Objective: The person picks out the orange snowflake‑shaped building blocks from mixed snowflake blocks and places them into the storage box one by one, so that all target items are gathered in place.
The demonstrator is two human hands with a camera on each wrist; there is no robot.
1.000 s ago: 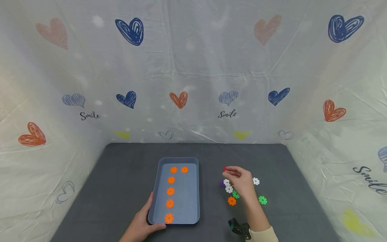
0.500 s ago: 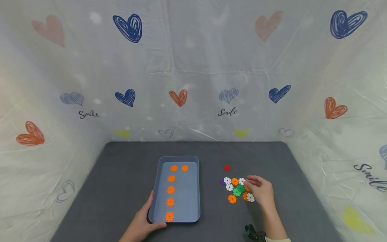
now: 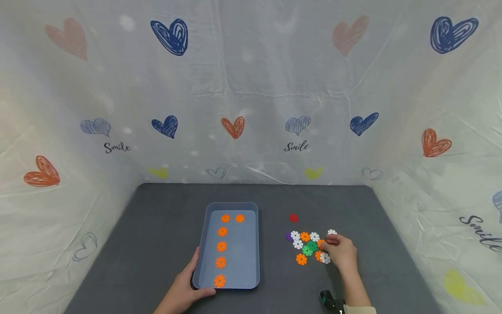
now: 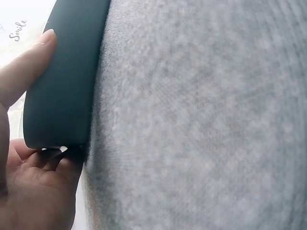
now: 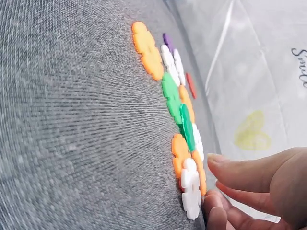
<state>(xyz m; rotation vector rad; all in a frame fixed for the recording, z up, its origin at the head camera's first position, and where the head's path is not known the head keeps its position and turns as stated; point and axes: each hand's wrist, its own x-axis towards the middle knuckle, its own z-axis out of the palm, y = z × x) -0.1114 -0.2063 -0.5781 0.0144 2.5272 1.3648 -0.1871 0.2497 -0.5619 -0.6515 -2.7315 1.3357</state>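
Observation:
In the head view my left hand (image 3: 181, 285) grips the near left corner of a blue-grey tray (image 3: 254, 248). The left wrist view shows the thumb on the tray's side wall (image 4: 67, 72) and the other fingers bent under its end. Several orange snowflake discs (image 3: 221, 247) lie in the tray. At the right, my right hand (image 3: 343, 255) hovers low over a cluster of notched plastic discs. Its thumb is beside an orange snowflake disc (image 3: 321, 244), with a gap between thumb and fingers in the right wrist view; nothing is seen pinched there.
The cluster holds white (image 3: 297, 244), green (image 3: 307, 250), orange (image 3: 301, 259) and purple discs (image 3: 289, 236), some overlapping. A red disc (image 3: 293, 218) lies apart behind them. A heart-printed curtain (image 3: 251, 87) stands around the grey table (image 3: 168, 226).
My right hand has let go of the red disc, which now lies behind the cluster. The hand has moved right and toward the near side, uncovering more discs. My left hand stays on the tray.

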